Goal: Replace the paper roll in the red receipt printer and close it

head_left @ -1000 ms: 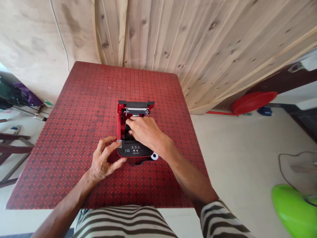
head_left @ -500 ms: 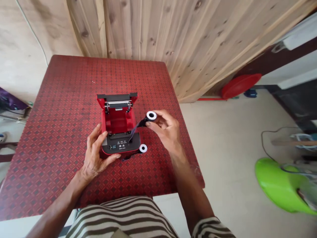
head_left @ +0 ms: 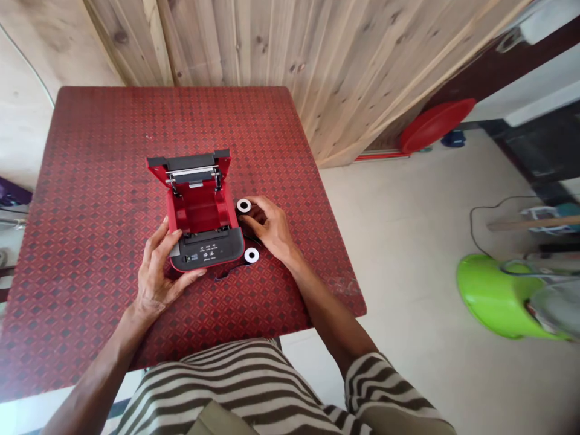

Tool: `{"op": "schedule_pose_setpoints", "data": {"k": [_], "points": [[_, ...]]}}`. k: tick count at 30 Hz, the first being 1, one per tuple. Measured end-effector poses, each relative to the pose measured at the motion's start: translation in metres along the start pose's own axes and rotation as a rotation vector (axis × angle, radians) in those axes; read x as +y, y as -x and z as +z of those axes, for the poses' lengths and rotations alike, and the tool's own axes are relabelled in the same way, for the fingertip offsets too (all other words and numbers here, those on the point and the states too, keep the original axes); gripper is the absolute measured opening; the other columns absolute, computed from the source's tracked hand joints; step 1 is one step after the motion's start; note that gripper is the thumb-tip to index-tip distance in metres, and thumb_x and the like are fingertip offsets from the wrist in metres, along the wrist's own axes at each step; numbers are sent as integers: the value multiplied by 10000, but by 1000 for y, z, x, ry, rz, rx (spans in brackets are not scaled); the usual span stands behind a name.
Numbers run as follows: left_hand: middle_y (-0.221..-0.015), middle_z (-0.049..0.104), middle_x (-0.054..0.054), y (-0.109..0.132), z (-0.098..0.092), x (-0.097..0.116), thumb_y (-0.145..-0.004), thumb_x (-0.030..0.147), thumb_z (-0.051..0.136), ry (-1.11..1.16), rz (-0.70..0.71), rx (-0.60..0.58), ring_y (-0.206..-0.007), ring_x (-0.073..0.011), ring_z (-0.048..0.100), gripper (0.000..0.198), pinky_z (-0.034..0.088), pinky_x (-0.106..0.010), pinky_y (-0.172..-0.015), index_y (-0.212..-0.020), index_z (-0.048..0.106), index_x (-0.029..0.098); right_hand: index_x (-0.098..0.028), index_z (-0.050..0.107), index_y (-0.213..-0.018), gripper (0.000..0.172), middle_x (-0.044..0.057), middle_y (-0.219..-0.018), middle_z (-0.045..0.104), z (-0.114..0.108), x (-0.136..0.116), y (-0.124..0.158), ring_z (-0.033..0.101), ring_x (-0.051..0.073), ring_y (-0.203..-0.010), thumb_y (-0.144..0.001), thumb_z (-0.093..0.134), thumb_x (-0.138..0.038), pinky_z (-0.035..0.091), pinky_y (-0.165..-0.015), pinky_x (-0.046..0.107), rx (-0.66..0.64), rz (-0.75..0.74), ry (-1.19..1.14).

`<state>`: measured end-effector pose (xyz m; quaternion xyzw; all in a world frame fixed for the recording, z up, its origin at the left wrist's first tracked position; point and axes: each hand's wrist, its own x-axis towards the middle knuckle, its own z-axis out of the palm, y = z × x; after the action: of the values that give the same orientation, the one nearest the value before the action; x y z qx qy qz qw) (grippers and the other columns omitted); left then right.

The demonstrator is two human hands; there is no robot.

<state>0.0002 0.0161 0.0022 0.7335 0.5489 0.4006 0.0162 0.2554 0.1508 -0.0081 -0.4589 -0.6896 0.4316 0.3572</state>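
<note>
A small red and black printer (head_left: pixel 202 205) stands on the table with its lid (head_left: pixel 188 166) raised and its red compartment bare inside. My left hand (head_left: pixel 158 266) grips the printer's left front corner, thumb along the front edge and fingers on the left side. To the right of the printer, my right hand (head_left: pixel 269 229) pinches a small roll (head_left: pixel 243 206) with a white ring-shaped end; a dark strip shows beneath it, partly hidden. A second such roll (head_left: pixel 251 255) lies by the printer's front right corner, its dark tail stretching left along the table.
The red patterned table (head_left: pixel 113 139) reaches to a wooden plank wall (head_left: pixel 254 42). Right of the table is pale floor (head_left: pixel 389 241), with a green tub (head_left: pixel 484 296), a cable and a red round basin (head_left: pixel 437 125) farther off.
My right hand has lowered the roll from above the printer's right side to beside it. The dark strip no longer crosses the control panel. My left hand keeps its grip; the view has shifted.
</note>
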Motion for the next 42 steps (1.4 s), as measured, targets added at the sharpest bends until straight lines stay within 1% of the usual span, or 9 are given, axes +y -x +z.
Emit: {"op": "schedule_pose_setpoints", "data": {"k": [3, 6, 10, 14, 21, 26, 31, 37, 42], "points": [[-1581, 528, -181, -2, -1, 1, -813, 494, 867, 3, 10, -5, -1443, -350, 566, 925, 564, -521, -1130, -1583, 413, 256, -242, 652, -1295, 422, 69, -1198, 744, -12, -2, 12, 708, 168, -850, -878, 709, -217, 582, -750, 333, 28, 24, 1], [-1577, 535, -177, -2, -2, 2, -811, 509, 865, -4, 3, -16, -1438, -344, 571, 926, 558, -513, -1138, -1580, 417, 254, -222, 719, -1076, 170, 51, -1041, 768, -32, -13, 38, 701, 165, -814, -921, 656, -201, 566, -749, 326, 85, 26, 129], [-1578, 535, -176, -1, -2, 2, -806, 528, 865, -4, 2, -9, -1436, -337, 573, 925, 548, -502, -1152, -1574, 431, 248, -223, 737, -928, 54, 0, -826, 735, -42, -29, 77, 634, 143, -666, -911, 752, -272, 506, -621, 281, -99, 88, 188], [-1592, 522, -176, -1, 0, 2, -800, 512, 875, -3, 0, 2, -1446, -343, 562, 940, 551, -505, -1145, -1580, 419, 253, -223, 720, -1127, 277, 53, -1033, 755, -19, -29, 92, 690, 192, -846, -879, 822, -288, 565, -725, 321, -51, 49, 225], [-1585, 525, -169, 0, 2, 4, -816, 525, 858, -20, -22, -1, -1450, -352, 556, 921, 529, -527, -1163, -1578, 408, 269, -225, 699, -1040, 105, 82, -1053, 769, 6, -22, 90, 706, 248, -992, -942, 708, -262, 581, -916, 415, 11, -69, 321], [-1587, 512, -168, 2, 3, 3, -826, 548, 839, -10, -34, -15, -1460, -359, 542, 927, 520, -549, -1176, -1587, 382, 284, -251, 708, -1137, 210, 71, -1162, 769, -4, -38, 100, 731, 235, -1004, -929, 689, -235, 609, -800, 385, 84, 14, 207], [-1588, 505, -168, 3, 4, 3, -845, 562, 815, -7, -44, -16, -1458, -357, 544, 910, 528, -557, -1170, -1591, 372, 287, -330, 716, -1195, 294, 79, -1438, 655, -44, -77, 109, 676, 298, -1246, -910, 727, -256, 563, -1072, 555, 87, -61, 225], [-1605, 485, -172, 4, 6, 4, -849, 515, 825, 25, -38, 2, -1478, -350, 526, 924, 544, -535, -1165, -1613, 353, 295, -373, 621, -1324, 423, 22, -1278, 751, -76, -136, 80, 728, 256, -1172, -942, 671, -201, 607, -997, 437, -255, -209, 161], [-1604, 478, -194, 10, 11, 2, -908, 518, 759, 60, -54, 6, -1485, -347, 522, 898, 564, -527, -1144, -1641, 299, 279, -240, 639, -1298, 276, 69, -1260, 731, -35, -146, 9, 685, 236, -1196, -1024, 628, -212, 555, -1050, 413, -460, -436, 457]]}}
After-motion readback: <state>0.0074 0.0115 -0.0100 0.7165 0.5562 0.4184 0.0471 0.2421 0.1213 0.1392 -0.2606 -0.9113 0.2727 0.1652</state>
